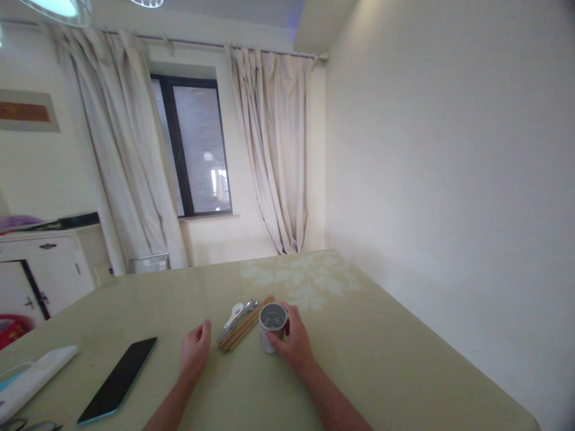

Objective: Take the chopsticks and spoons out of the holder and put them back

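Observation:
My right hand is wrapped round a grey cylindrical utensil holder, thumb at the front and fingers behind its far side. The holder stands upright on the table, and holes show in its bottom through the open top. Just left of it lies a bundle of wooden chopsticks, slanting away from me. Beside them are metal spoons and a white spoon. My left hand is closed in a loose fist to the left of the spoons, touching none of them, with nothing visible in it.
A dark-screened phone lies on the green table at left. Further left are a white power strip-like bar and glasses. The wall borders the table's right side; a white cabinet stands beyond its left edge.

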`<state>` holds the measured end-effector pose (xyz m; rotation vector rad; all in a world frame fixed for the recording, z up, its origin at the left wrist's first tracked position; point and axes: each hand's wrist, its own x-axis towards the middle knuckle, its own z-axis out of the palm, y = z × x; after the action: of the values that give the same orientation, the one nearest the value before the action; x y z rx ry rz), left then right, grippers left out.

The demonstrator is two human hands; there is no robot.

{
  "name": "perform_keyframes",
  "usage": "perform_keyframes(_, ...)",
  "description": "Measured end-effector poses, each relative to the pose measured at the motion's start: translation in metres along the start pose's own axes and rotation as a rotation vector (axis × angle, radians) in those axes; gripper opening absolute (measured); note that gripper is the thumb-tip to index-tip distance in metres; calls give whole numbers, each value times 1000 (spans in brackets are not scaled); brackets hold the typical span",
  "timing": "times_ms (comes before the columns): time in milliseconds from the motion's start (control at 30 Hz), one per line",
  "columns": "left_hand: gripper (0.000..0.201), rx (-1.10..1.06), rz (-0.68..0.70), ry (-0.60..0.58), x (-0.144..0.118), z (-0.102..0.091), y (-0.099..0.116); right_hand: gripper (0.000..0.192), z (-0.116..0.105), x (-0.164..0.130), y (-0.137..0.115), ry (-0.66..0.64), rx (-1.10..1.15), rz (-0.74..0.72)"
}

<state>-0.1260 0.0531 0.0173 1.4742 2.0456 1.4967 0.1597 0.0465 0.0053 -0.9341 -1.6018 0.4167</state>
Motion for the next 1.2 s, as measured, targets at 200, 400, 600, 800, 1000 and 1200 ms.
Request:
perform_keyframes(200,50,-4,59,30,-9,-6,-5,72,-5,-1,-5,84,93,97)
perform_keyframes(400,36,120,656,-172,-57,15,6,62,-5,0,-5,127,167,212)
perform_keyframes(600,27,367,834,-200,-85,61,56,63,-9,8,4,286,120,276)
perform_keyframes(800,37,518,691,-230,-74,75,47,63,-16,10,14,382,65,295)
perform_keyframes(1000,50,667,594,-270,-62,62,33,62,-13,9,11,298,37,271)
perform_keyframes(1200,45,709,533,-315,-51,51,31,60,-16,8,3,233,32,230)
